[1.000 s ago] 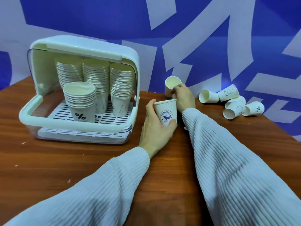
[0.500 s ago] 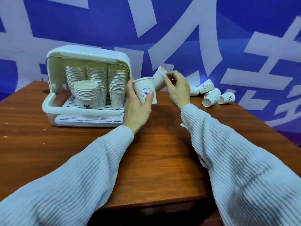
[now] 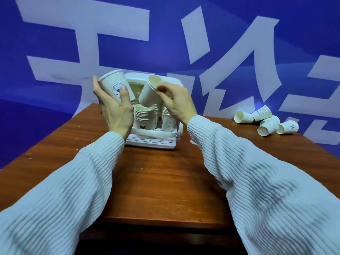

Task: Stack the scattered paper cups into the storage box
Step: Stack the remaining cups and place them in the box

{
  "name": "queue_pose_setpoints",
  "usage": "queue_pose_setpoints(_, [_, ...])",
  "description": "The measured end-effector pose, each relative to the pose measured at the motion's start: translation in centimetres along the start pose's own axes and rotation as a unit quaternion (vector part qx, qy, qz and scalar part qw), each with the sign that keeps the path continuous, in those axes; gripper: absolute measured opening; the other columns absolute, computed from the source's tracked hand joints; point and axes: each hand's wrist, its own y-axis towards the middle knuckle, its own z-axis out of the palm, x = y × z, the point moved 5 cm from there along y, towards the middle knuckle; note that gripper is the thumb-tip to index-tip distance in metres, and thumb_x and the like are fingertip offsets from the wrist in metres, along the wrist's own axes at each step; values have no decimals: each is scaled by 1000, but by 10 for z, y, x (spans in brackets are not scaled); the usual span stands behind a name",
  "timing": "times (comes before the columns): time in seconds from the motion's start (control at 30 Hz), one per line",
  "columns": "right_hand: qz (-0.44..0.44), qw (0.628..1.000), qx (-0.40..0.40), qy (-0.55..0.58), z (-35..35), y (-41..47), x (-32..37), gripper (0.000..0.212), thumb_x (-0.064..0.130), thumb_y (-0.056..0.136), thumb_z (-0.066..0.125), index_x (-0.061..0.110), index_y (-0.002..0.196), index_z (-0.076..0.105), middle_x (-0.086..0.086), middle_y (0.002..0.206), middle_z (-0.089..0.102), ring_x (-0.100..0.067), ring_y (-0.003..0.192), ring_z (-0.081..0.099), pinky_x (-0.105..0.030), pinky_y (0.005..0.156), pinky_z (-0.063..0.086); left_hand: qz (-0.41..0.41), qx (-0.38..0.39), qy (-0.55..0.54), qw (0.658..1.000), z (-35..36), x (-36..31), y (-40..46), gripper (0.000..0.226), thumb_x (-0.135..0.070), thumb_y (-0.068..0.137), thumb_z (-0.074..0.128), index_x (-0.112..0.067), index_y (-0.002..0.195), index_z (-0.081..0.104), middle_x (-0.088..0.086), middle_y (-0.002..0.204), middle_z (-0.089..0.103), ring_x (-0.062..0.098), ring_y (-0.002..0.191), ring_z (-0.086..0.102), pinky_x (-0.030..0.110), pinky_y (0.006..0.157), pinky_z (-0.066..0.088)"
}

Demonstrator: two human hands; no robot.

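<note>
Left hand (image 3: 115,109) raised in front of the storage box (image 3: 173,83), fingers and thumb wrapped round an upright printed cup (image 3: 115,86), blue round logo facing the camera. Right hand (image 3: 177,102) beside it, fingertips pinching the rim of a second cup (image 3: 149,93), tilted with mouth up and to the right, base just above a short stack of cups (image 3: 142,118) at the front of the box. Both hands clamped on their cups, the two cups near each other but apart.

Behind the hands, white box with lid swung up, slatted tray (image 3: 150,141) at its base, another stack (image 3: 167,120) partly hidden behind the right wrist; taller stacks behind mostly covered. Ribbed pale-blue sleeves (image 3: 257,181) reaching in from the lower corners.

Box resting toward the far edge of the worktop (image 3: 156,181), reddish-brown wood grain with a few small pale specks. Off to the far right on the worktop, four loose cups (image 3: 266,119) lying on their sides, huddled together, well apart from the box. Beyond, blue wall (image 3: 239,15) with large white strokes painted across it.
</note>
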Motion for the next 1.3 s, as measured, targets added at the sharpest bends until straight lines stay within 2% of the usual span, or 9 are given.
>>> queue_pose_setpoints(0.1, [7, 992, 101, -71, 27, 11, 4, 27, 33, 97, 61, 23, 118, 74, 0, 117, 76, -26, 110, 68, -45, 96, 54, 4, 9, 7, 1000, -13, 7, 5, 80, -47, 98, 52, -24, 161, 8, 7, 164, 30, 22, 135, 48, 46, 110, 45])
queue_pose_setpoints(0.33, [22, 955, 269, -122, 73, 5, 0, 36, 27, 105, 53, 23, 138, 66, -2, 137, 68, -27, 131, 60, -42, 114, 44, -5, 64, 69, 996, -19, 27, 15, 77, -51, 93, 56, -29, 155, 17, 7, 144, 53, 30, 116, 61, 51, 99, 50])
queue_pose_setpoints(0.43, [-9, 931, 277, -239, 84, -5, -5, 48, 38, 108, 44, 31, 155, 44, -6, 166, 36, -37, 156, 21, -53, 127, 13, -22, 134, 87, 987, -6, 29, 22, 76, -48, 91, 60, -32, 153, 20, 6, 136, 59, 28, 111, 64, 52, 96, 54])
queue_pose_setpoints(0.53, [63, 949, 277, -138, 90, -13, -11, 52, 36, 107, 51, 31, 157, 41, -20, 172, 2, -40, 157, 12, -47, 129, 11, -9, 160, 82, 984, 7, 21, 29, 80, -37, 93, 67, -32, 155, 17, 7, 146, 51, 26, 125, 56, 51, 104, 50])
queue_pose_setpoints(0.63, [97, 972, 213, -12, 95, -20, -7, 41, 26, 103, 59, 23, 144, 59, -17, 163, 37, -33, 151, 35, -46, 124, 29, 26, 169, 82, 982, 24, 13, 35, 83, -29, 90, 72, -28, 155, 21, 8, 151, 45, 26, 135, 48, 49, 111, 43])
queue_pose_setpoints(0.73, [156, 978, 125, 52, 92, -27, -8, 39, 30, 97, 70, 21, 132, 56, -2, 124, 68, -24, 114, 65, -37, 93, 49, 55, 189, 123, 973, 40, 11, 39, 73, -26, 89, 72, -20, 151, 33, 8, 148, 45, 25, 134, 46, 45, 111, 42])
queue_pose_setpoints(0.83, [229, 960, 87, 136, 88, -28, -15, 62, 29, 89, 82, 18, 132, 39, 0, 112, 64, -20, 103, 65, -39, 92, 52, 65, 192, 166, 965, 45, 15, 42, 71, -27, 89, 70, -17, 150, 34, 10, 147, 46, 29, 134, 47, 47, 109, 44])
queue_pose_setpoints(1.07, [274, 930, 112, 216, 94, -31, -35, 90, -1, 90, 70, 22, 160, 19, -11, 153, 49, -16, 105, 67, -31, 84, 58, 63, 301, 354, 883, 50, 52, 25, 77, -60, 89, 56, -19, 153, 41, 15, 144, 47, 39, 131, 50, 54, 111, 39])
queue_pose_setpoints(1.3, [255, 938, 147, 183, 91, -33, -23, 105, -3, 88, 68, 24, 166, 2, -12, 156, 46, -22, 136, 50, -44, 117, 42, 53, 355, 403, 842, 52, 62, 19, 87, -63, 92, 48, -20, 162, 19, 8, 169, 21, 35, 149, 32, 54, 119, 26])
